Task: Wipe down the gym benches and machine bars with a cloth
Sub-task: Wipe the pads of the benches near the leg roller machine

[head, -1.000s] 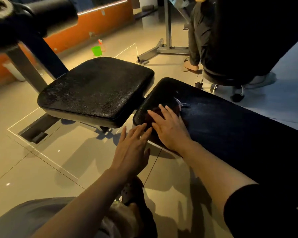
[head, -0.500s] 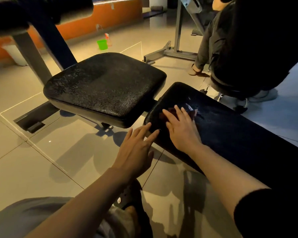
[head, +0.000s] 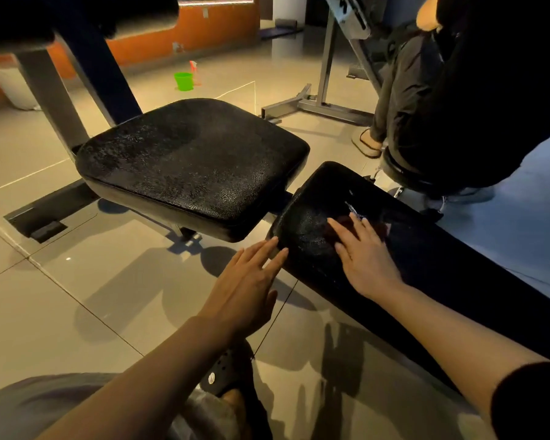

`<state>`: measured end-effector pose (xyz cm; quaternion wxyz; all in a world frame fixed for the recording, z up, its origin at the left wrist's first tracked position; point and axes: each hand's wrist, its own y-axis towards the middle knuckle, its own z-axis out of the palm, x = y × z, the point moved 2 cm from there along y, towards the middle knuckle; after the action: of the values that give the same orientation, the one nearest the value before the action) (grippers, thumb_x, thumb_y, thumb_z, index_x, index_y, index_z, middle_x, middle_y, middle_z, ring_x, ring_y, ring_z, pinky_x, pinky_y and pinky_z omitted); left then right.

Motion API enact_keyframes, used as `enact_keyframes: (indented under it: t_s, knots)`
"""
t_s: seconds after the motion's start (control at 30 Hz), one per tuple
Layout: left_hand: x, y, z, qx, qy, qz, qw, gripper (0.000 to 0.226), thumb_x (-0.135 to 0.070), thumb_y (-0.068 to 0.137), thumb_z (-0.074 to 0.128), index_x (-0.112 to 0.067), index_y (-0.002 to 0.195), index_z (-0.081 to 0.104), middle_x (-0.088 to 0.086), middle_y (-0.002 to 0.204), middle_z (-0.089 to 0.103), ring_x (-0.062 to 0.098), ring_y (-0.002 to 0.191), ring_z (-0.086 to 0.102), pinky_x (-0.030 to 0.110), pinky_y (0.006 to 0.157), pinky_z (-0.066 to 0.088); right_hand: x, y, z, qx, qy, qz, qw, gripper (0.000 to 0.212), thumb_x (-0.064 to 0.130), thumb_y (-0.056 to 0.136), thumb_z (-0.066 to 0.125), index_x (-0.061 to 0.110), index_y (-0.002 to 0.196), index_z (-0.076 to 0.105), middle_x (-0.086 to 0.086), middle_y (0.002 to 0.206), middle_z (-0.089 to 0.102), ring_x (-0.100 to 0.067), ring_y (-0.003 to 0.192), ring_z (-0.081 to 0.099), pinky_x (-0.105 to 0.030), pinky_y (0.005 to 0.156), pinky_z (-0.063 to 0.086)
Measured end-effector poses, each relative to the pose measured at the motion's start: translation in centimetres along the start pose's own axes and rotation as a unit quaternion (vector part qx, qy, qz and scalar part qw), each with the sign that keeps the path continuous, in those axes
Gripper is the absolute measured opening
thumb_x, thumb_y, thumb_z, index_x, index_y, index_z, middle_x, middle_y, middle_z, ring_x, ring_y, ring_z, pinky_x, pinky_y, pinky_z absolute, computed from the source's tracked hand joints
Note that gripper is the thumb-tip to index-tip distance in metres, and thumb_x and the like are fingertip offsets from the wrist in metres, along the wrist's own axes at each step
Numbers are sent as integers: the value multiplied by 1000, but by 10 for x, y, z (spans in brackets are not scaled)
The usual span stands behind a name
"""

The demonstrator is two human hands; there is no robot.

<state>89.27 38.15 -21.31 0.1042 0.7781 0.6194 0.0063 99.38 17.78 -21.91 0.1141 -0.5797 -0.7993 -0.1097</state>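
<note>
A long black bench pad (head: 432, 258) runs from the centre to the lower right. On its near end lies a dark reddish cloth (head: 375, 225), mostly hidden under my right hand (head: 362, 255), which presses flat on it with straight fingers. My left hand (head: 251, 281) is flat and open beside the pad's left end, its fingertips touching the pad's edge. A separate black seat pad (head: 191, 163), speckled with droplets, sits to the left on a dark blue frame (head: 102, 68).
A green bucket (head: 183, 81) and a spray bottle (head: 195, 71) stand on the tiled floor behind the seat. A person in dark clothes (head: 426, 100) stands at the right by a grey machine frame (head: 324, 103). My shoe (head: 226, 373) shows below.
My right hand has slid the cloth further along the pad, away from its end. The left hand stays at the pad's edge. The view has shifted slightly.
</note>
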Motion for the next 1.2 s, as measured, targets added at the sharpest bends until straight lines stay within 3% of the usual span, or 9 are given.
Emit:
enact_keyframes:
  t_s: [0.23, 0.33, 0.5, 0.57, 0.77, 0.93, 1.03, 1.1, 1.2]
  knots:
    - [-9, 4, -8, -14, -11, 5, 1000, 68, -33, 94, 55, -24, 152, 21, 2, 160, 16, 20, 147, 12, 27, 114, 6, 68, -9, 9, -6, 19, -133, 991, 51, 35, 105, 30, 38, 153, 16, -1, 164, -2, -21, 150, -10, -49, 121, 6]
    - [-21, 7, -9, -5, -15, 31, 999, 65, -35, 96, 52, -25, 152, 20, 0, 161, 11, 18, 147, 7, 28, 115, 4, 21, -22, 2, 6, 19, -93, 995, 51, 36, 105, 31, 42, 152, 15, 5, 163, 0, -15, 149, -8, -46, 119, 6]
    - [-29, 10, -3, 19, -5, 44, 999, 65, -35, 96, 50, -26, 153, 18, 0, 161, 9, 18, 148, 6, 34, 119, 6, -44, -25, -2, -25, 48, 109, 993, 50, 36, 104, 29, 38, 153, 16, -5, 164, 6, -26, 150, -1, -57, 119, 11]
    - [-31, 11, -1, 27, 7, 34, 999, 66, -36, 96, 49, -27, 153, 17, 0, 162, 8, 18, 148, 4, 39, 119, 1, -24, -25, 3, -26, 37, 91, 995, 51, 36, 104, 29, 39, 153, 13, -6, 164, 2, -28, 150, -5, -57, 119, 8]
    - [-49, 22, -7, 32, 32, 21, 999, 62, -38, 94, 53, -27, 149, 26, -1, 159, 16, 17, 147, 9, 47, 119, -2, 12, -39, 5, 16, 17, -107, 994, 53, 36, 105, 29, 45, 152, 7, 4, 163, -6, -17, 149, -11, -47, 118, 2]
    - [-65, 29, -7, 41, 20, 47, 998, 60, -37, 94, 53, -28, 148, 29, 1, 160, 15, 19, 146, 12, 44, 121, 0, -55, -28, 0, -34, -3, 20, 999, 50, 39, 104, 28, 41, 152, 15, -3, 163, 8, -21, 150, 0, -53, 120, -7]
    - [-67, 31, -5, 41, 8, 50, 998, 61, -38, 95, 52, -26, 149, 28, 1, 160, 16, 19, 145, 13, 40, 121, 10, -60, -22, -1, -26, 33, 111, 993, 50, 38, 105, 28, 37, 153, 15, -8, 163, 7, -28, 150, 0, -55, 120, 0]
    - [-65, 32, -2, 40, 9, 44, 998, 62, -40, 95, 51, -26, 150, 26, 0, 160, 17, 19, 145, 14, 39, 121, 14, -38, -21, 1, -14, 41, 99, 994, 53, 41, 104, 27, 36, 155, 11, -10, 163, 1, -30, 150, -4, -54, 119, 1]
    - [-59, 39, -3, 14, -2, 15, 1000, 59, -39, 96, 50, -24, 149, 29, 0, 158, 22, 18, 143, 18, 37, 120, 16, -2, -27, 4, -7, 30, -16, 999, 54, 41, 104, 28, 39, 154, 6, -7, 163, -4, -27, 150, -8, -51, 119, 3]
